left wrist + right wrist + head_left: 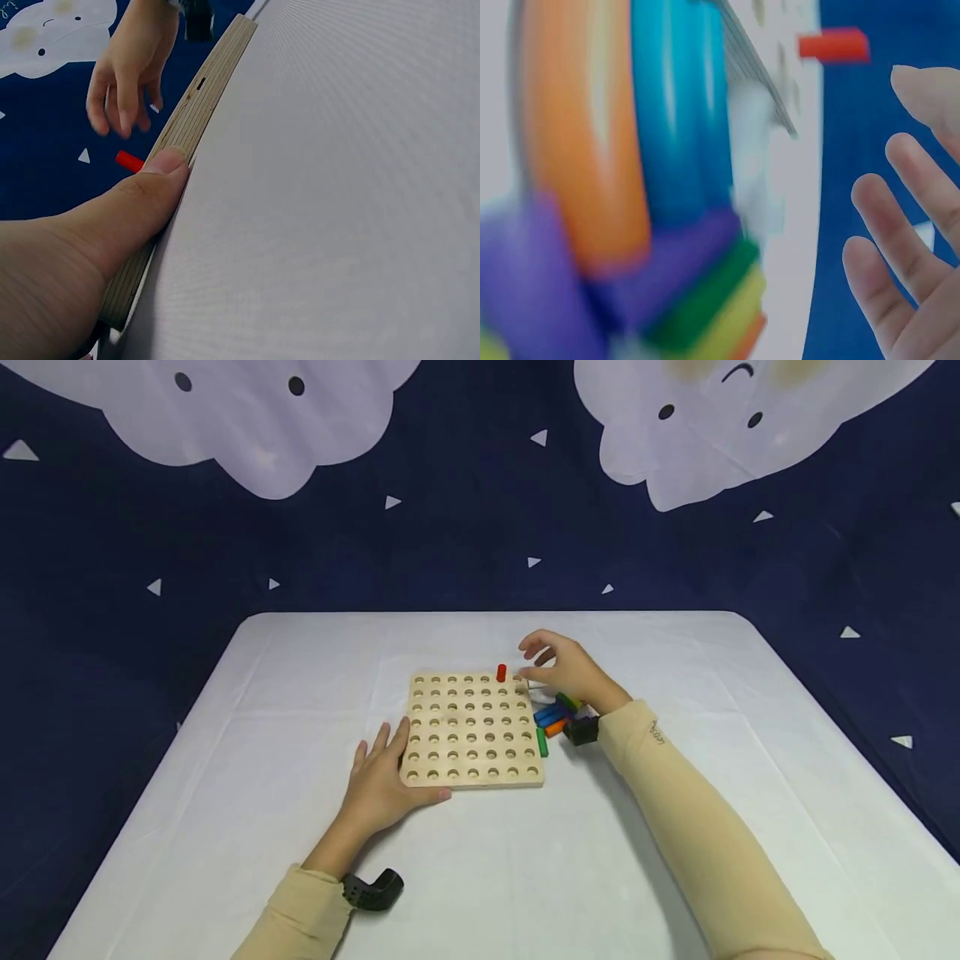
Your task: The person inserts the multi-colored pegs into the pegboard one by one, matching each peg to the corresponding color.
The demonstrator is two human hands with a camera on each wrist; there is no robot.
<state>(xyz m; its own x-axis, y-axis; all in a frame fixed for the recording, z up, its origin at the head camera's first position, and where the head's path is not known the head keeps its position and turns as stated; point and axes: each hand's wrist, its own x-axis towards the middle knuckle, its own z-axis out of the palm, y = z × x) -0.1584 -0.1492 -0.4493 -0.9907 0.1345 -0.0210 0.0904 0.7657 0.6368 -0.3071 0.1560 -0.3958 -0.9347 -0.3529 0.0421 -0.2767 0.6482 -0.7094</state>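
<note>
A square wooden pegboard [470,731] with rows of round holes lies on the table. One red peg [501,673] stands upright in its back row, towards the right. My left hand [382,787] rests at the board's front left corner, fingers spread straight along the left side. Its thumb [150,184] presses the front edge. Above the back right corner, beside the red peg, is my right hand [566,670], fingers apart and holding nothing. Beneath the right wrist, colored pegs lie in a pile, including blue pegs [549,714], an orange peg [556,728] and a green peg [542,742].
A white cloth covers the table [300,693]. Purple pegs [540,277] and a yellow one show blurred in the right wrist view. Behind the table hangs a dark blue backdrop [450,552] with white clouds and triangles.
</note>
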